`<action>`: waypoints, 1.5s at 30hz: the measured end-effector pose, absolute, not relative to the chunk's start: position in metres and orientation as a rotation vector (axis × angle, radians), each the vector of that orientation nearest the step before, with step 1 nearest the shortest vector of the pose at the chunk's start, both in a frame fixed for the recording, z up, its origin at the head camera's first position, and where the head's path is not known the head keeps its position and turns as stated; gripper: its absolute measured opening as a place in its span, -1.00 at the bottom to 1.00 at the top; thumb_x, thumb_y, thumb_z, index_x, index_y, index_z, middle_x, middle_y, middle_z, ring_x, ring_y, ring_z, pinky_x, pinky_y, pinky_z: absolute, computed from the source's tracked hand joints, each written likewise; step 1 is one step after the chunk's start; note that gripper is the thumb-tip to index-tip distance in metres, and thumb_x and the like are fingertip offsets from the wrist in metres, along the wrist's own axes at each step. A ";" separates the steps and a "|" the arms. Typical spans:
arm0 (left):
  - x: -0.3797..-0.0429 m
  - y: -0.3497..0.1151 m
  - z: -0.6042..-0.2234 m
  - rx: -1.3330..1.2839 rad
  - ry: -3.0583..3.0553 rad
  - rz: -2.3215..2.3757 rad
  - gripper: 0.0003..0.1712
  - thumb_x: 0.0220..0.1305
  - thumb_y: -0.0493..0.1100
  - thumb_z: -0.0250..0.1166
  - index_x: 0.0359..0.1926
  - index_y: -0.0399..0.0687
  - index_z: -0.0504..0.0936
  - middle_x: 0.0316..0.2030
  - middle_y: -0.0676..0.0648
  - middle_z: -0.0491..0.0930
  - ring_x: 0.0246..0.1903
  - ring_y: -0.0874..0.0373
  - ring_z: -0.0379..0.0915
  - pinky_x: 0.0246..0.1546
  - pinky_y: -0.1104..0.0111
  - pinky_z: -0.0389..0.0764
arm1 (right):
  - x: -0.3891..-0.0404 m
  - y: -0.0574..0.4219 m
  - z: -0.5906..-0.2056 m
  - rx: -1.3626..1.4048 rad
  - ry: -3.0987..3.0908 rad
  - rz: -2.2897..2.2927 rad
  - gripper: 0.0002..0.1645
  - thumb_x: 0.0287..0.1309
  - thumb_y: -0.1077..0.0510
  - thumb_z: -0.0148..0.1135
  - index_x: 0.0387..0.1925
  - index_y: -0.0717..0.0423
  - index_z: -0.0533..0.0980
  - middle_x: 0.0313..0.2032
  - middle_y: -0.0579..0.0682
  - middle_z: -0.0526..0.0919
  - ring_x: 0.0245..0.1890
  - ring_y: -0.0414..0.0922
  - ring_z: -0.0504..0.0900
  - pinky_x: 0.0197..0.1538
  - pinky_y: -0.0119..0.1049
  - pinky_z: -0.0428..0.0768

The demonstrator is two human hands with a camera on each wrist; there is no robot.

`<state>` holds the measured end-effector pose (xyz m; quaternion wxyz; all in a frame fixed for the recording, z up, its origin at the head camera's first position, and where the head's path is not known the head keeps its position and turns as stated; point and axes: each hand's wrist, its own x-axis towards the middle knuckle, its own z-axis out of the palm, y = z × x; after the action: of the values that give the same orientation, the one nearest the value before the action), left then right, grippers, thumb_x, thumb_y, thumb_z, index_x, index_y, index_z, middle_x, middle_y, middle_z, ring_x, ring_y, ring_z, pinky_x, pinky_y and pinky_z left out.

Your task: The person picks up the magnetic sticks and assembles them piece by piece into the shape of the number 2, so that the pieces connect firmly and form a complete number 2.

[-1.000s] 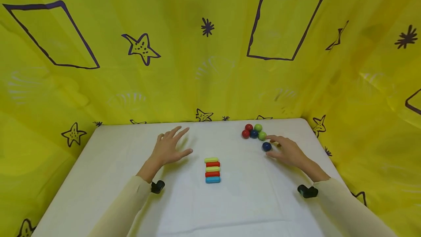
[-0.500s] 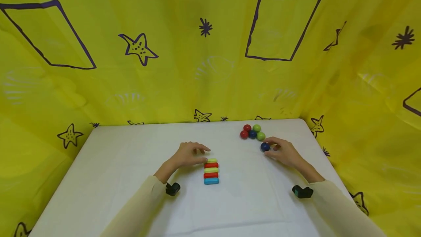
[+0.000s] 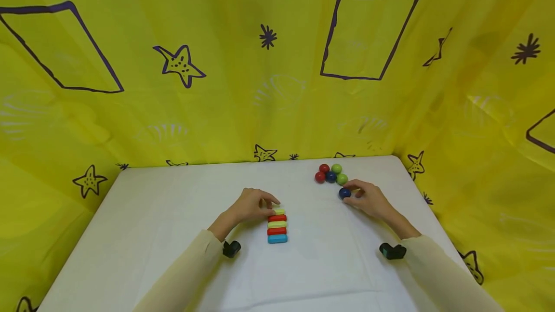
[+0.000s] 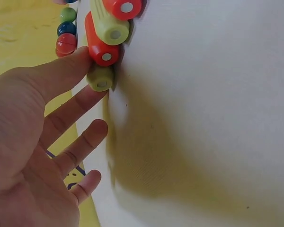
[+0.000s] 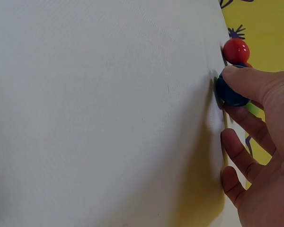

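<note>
My left hand (image 3: 248,206) pinches the far yellow rod (image 4: 102,78) between thumb and index finger, at the far end of a row of short plastic rods. Below it in the row lie a red rod (image 3: 277,218), another yellow rod (image 3: 277,225), a second red rod (image 3: 277,231) and a blue rod (image 3: 277,239). The rod ends show small metal discs in the left wrist view. On the right, my right hand (image 3: 371,201) holds a dark blue ball (image 3: 344,193) between thumb and index finger, its other fingers spread.
Just beyond the held ball sits a cluster of glossy balls: red (image 3: 320,177), dark blue (image 3: 331,177) and green (image 3: 341,179) ones among them. The white tabletop (image 3: 173,235) is enclosed by a yellow patterned curtain (image 3: 225,100) at the back and sides.
My left hand has come right and down from beside the row and now pinches the far yellow rod. The right hand's fingers have closed on the dark blue ball.
</note>
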<state>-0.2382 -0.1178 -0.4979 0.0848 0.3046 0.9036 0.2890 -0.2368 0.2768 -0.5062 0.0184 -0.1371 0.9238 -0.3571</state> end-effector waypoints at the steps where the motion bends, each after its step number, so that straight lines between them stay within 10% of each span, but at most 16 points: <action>1: -0.238 -0.117 -0.498 0.912 2.699 0.859 -0.75 0.28 -0.08 0.47 -0.03 0.08 0.81 -0.42 0.22 0.68 -0.42 0.29 0.45 -0.12 0.21 0.40 | -0.237 0.276 -0.506 -0.419 2.867 -1.110 -0.55 0.19 0.15 0.50 0.10 0.13 0.62 -0.05 0.13 0.73 -0.18 -0.01 0.58 -0.11 -0.14 0.55; 45: -0.259 -0.048 -0.489 0.700 2.597 1.120 -0.79 0.25 -0.13 0.49 -0.09 -0.01 0.82 -0.36 0.09 0.62 -0.30 0.14 0.45 -0.24 0.34 0.48 | -0.232 0.262 -0.511 -0.299 2.795 -1.197 -0.52 0.24 0.08 0.47 0.16 0.14 0.63 -0.06 0.11 0.70 -0.19 -0.02 0.52 -0.13 -0.25 0.52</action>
<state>-0.2595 -0.0480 -0.4893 0.1136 0.2387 0.8856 0.3819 -0.2316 0.2625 -0.5106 0.0430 -0.0979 0.9140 -0.3915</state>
